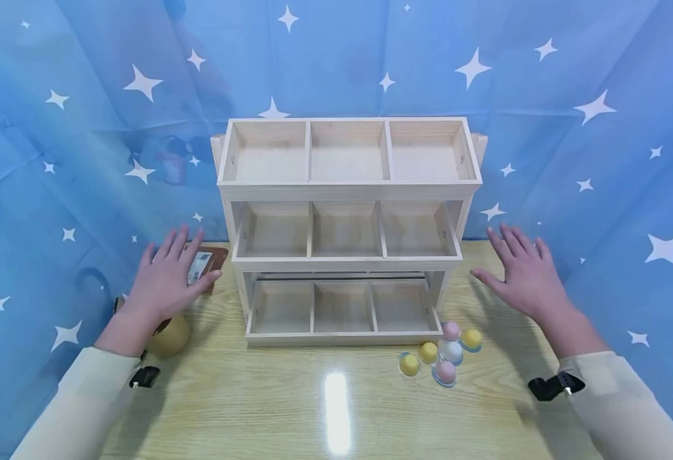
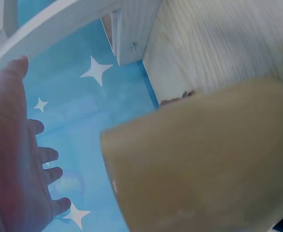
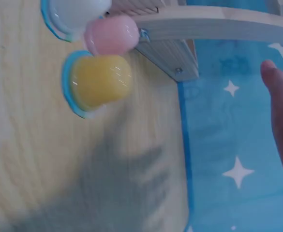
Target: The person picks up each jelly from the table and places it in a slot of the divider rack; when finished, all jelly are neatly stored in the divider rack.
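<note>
A pale wooden three-tier rack [image 1: 348, 193] stands mid-table, each tier split into three compartments that hold nothing. Left of it my left hand [image 1: 166, 278] hovers with fingers spread, holding nothing. To the right, my right hand [image 1: 526, 278] is likewise spread and touches nothing. By the rack's front right corner lies a cluster of small jelly cups: yellow ones [image 1: 409, 364], pink ones [image 1: 445, 372] and a white one [image 1: 451, 351]. In the right wrist view a yellow jelly cup [image 3: 102, 79] shows up close, beside the right hand's shadow.
Under my left wrist stands a tan rounded container [image 1: 170, 337], large in the left wrist view. A brown item with a pale label [image 1: 215, 262] lies partly hidden behind my left hand. A blue star-patterned curtain [image 1: 336, 57] encloses the wooden table [image 1: 255, 402] at back and sides.
</note>
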Demonstrator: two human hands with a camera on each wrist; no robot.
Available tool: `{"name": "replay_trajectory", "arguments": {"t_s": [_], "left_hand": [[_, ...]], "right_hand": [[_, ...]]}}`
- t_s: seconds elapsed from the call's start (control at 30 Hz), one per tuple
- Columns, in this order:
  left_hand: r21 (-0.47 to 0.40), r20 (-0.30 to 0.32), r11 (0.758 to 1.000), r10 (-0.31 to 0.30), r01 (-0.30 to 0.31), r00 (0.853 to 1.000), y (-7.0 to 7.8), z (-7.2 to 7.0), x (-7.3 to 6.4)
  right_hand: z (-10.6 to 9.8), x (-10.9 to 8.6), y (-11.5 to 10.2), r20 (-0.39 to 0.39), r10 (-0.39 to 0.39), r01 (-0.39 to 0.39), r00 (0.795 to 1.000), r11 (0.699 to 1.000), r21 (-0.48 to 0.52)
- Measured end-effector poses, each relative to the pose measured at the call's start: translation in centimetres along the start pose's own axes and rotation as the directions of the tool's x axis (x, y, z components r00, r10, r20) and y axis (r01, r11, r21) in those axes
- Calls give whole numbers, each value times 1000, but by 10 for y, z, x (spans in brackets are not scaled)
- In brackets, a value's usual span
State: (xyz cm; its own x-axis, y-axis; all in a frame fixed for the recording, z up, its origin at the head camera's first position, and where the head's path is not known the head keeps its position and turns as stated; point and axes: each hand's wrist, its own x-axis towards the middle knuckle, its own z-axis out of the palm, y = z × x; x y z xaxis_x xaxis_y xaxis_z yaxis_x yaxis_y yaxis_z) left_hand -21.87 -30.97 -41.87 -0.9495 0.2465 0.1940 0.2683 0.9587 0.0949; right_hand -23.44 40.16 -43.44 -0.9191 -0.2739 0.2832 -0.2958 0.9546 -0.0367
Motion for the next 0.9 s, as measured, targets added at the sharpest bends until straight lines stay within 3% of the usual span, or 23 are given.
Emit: {"name": "replay_trajectory", "arguments": {"t_s": [0.27, 0.53, 0.63, 0.9], "left_hand": [[-104, -52, 994, 29, -34, 998, 13, 12, -7], [-255, -121, 965, 33, -64, 992, 23, 29, -10], [-330, -123, 942, 22, -62, 992, 26, 38, -10], [-535, -102, 844, -37, -24, 994, 34, 54, -12]], "right_hand": [[13, -27, -10, -68, -60, 76, 996, 962, 261], [22, -57, -29, -6, -29, 29, 1000, 917, 398], [25, -68, -35, 22, -20, 9, 1000, 905, 425], [34, -95, -49, 38, 5, -22, 999, 885, 465]]}}
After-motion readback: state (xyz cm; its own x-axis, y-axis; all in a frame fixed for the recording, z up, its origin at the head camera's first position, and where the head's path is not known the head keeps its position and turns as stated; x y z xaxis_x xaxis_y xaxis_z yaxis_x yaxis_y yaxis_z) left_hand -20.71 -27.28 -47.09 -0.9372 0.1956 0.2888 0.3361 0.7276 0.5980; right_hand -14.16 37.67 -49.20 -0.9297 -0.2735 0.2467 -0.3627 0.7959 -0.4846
